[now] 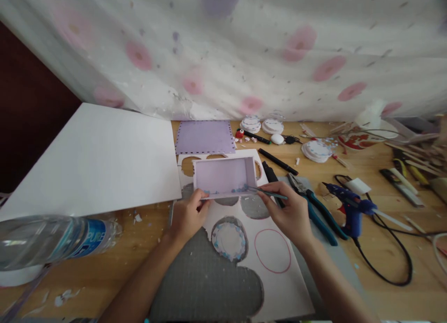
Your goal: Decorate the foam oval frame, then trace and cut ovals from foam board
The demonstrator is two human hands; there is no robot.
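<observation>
Wooden tabletop (146,239) carries a grey cutting mat (206,285) overlaid by a white foam sheet with circular cut-outs (279,285). On that sheet lie a white disc edged in blue beads (229,239) and a red-outlined circle (272,251). A large blank white board (94,158) lies to the left, a clear plastic water bottle (52,241) on its side nearer the camera. A flat lilac panel with dotted border (205,137) lies behind the work area. To the right are teal-handled pliers (316,209), a blue hot-glue gun (347,204) with black cord, black marker pens (278,161) and stacks of white discs (316,151). A floral curtain (223,48) closes off the rear.

The lilac open-topped rectangular box (224,176) is held tilted above the foam sheet, its opening toward the camera. Left hand (186,216) grips its lower left corner, fingers closed on the wall. Right hand (289,211) is closed in a pinch on a thin teal-tipped tool (267,192), whose tip reaches the small blue beads (237,190) along the inner lower edge of the box.
</observation>
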